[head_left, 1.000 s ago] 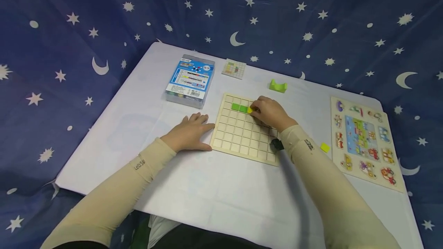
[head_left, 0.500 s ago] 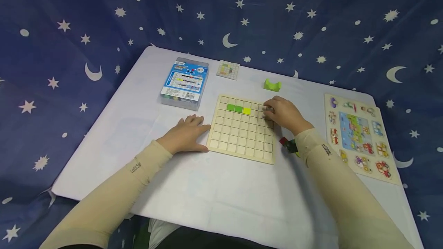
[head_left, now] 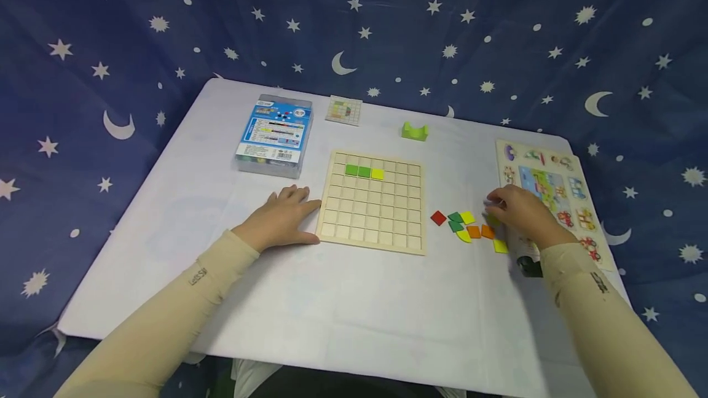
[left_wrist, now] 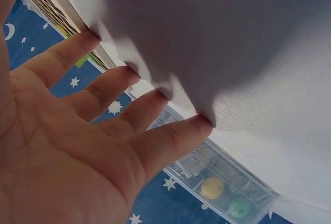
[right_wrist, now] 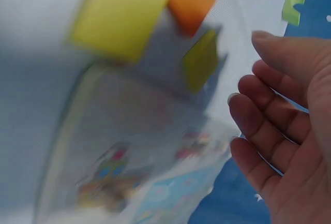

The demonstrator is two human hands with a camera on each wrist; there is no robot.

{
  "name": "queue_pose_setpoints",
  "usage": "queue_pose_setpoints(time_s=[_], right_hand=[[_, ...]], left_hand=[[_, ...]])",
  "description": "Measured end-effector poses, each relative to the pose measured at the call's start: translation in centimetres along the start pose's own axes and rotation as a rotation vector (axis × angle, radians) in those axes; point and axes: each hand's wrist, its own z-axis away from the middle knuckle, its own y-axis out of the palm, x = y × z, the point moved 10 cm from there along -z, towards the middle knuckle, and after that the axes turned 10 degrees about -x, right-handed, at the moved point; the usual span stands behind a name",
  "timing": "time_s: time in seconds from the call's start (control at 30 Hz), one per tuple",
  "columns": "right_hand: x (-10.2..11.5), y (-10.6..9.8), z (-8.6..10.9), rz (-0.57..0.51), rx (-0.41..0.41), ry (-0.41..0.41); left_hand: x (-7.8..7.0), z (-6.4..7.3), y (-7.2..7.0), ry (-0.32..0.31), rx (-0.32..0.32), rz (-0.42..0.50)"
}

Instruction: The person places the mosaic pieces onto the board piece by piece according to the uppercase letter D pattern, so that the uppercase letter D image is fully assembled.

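Two green square tiles and a yellow tile lie in a row on the wooden grid board. My left hand rests on the white tabletop with fingers spread, thumb and index finger at the board's left edge. To the right, my right hand is over the loose pieces, partly overlapping the picture puzzle. In the right wrist view its fingers are loosely curled with nothing between them, beside a yellow-green piece, an orange piece and a yellow square.
Several loose pieces, including a red square, lie right of the board. The picture puzzle lies at the table's right side. Behind stand a clear plastic box, a small pattern card and a green holder.
My right hand has let go of the yellow tile on the board and moved right, over the loose pieces, uncovering them. The left hand stays at the board's edge; the head view has shifted.
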Motion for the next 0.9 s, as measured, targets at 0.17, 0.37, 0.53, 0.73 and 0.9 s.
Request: queue_pose_setpoints(time_s=[0.17, 0.37, 0.53, 0.73, 0.9], right_hand=[[-0.8, 0.7, 0.7, 0.035, 0.020, -0.011], [-1.2, 1.3, 0.9, 0.061, 0.009, -0.003], [-1.4, 1.6, 0.9, 0.061, 0.009, 0.010], [-1.5, 1.6, 1.1, 0.064, 0.003, 0.029], [-1.3, 1.7, 1.4, 0.067, 0.004, 0.018]], left_hand=[[0.1, 0.3, -0.2, -0.002, -0.004, 0.000], [0.2, 0.2, 0.0, 0.001, -0.005, -0.009], [0.3, 0.2, 0.1, 0.005, -0.009, -0.008], [0.2, 0.1, 0.1, 0.009, -0.014, -0.012], [0.2, 0.0, 0.2, 0.010, -0.014, -0.015]])
